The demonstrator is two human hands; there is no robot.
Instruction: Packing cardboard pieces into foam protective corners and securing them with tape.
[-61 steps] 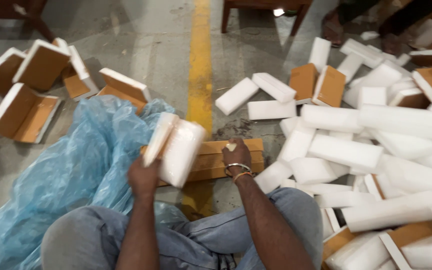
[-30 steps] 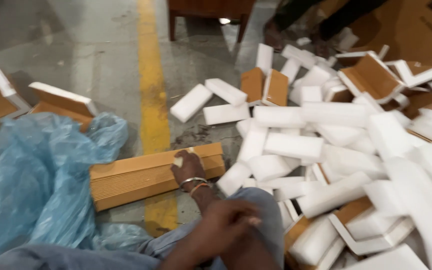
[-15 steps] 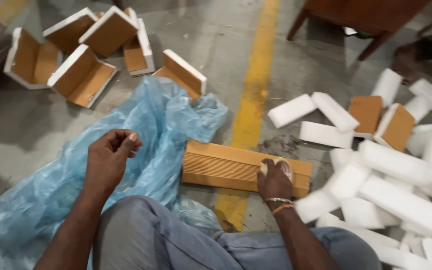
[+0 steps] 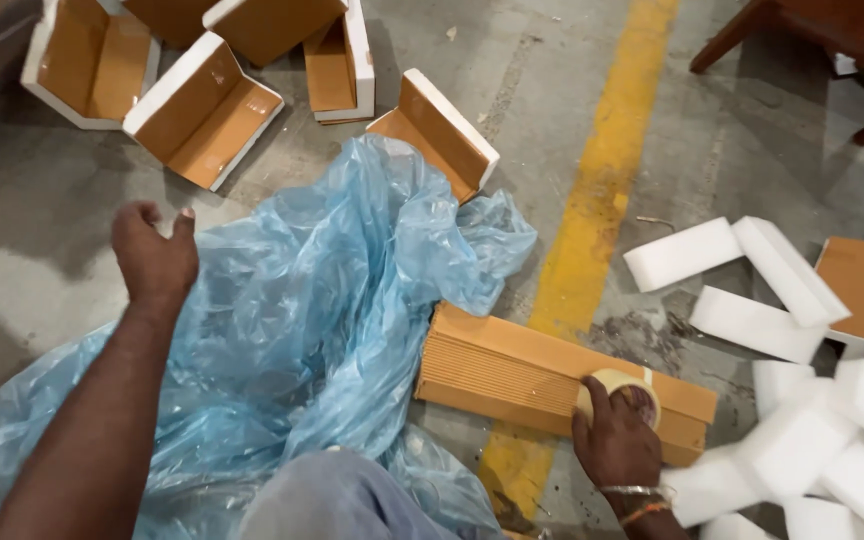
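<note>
My right hand (image 4: 614, 440) grips a roll of tape (image 4: 620, 393) that rests on a long stack of brown cardboard corner pieces (image 4: 527, 370) lying on the floor. My left hand (image 4: 155, 258) hovers over a crumpled blue plastic sheet (image 4: 312, 320), fingers loosely curled, holding nothing. White foam blocks (image 4: 752, 325) lie scattered to the right of the stack. My knee (image 4: 342, 500) shows at the bottom edge.
Several foam-and-cardboard corner protectors (image 4: 202, 110) lie at the upper left, one (image 4: 437, 130) just beyond the plastic sheet. A yellow painted line (image 4: 602, 180) runs across the concrete floor. Wooden furniture legs (image 4: 742, 35) stand at the top right.
The foam corner piece I held two seconds ago is gone from my hands. My left hand has swung out over the blue plastic; my right hand has settled on the tape roll on the cardboard stack.
</note>
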